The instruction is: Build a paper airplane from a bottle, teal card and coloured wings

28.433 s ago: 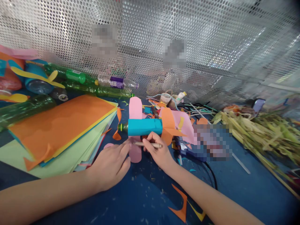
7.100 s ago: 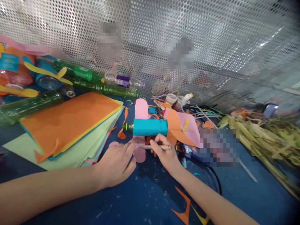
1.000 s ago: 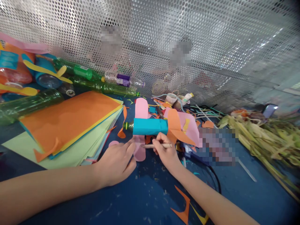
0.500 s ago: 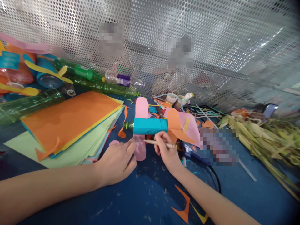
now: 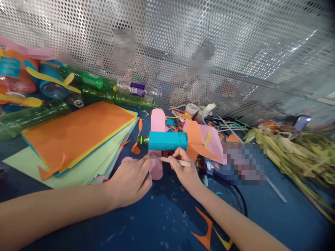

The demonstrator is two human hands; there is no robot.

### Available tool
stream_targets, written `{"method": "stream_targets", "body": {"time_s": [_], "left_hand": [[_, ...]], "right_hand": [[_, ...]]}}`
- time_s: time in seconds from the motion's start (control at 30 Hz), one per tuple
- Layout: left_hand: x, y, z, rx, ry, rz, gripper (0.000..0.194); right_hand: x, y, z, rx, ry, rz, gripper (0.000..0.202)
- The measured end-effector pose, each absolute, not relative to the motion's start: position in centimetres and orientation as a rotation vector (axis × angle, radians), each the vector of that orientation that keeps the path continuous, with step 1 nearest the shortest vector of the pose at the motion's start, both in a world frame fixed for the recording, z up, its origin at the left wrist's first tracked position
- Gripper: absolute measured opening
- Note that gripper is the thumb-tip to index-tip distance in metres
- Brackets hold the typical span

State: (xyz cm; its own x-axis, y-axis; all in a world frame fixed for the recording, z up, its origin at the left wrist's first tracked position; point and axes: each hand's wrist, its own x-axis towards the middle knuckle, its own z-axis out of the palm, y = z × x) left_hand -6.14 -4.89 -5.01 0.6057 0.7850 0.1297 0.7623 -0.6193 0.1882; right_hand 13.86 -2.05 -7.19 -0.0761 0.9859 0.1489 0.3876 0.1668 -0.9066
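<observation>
One pencil point(image 5: 184, 163), pinched in right fingers point(image 5: 176, 165)

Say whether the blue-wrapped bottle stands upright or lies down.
Lying on its side: the blue wrap runs sideways, the green neck points left.

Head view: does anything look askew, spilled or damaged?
No spill shows; the wrapped bottle looks intact. The paper stack is askew: green sheets splay from under the orange sheet. An orange offcut lies loose on the table.
</observation>
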Motion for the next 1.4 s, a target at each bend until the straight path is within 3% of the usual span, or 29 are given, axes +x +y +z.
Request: {"method": "stream_targets", "body": {"time_s": [1.4], "left_hand": [[-6.23, -4.99, -4.87, 2.704, 1.304, 0.305, 0.019]], "right_hand": [[13.8, -1.96, -7.29, -1.372, -1.604, 0.839, 0.023]]}}
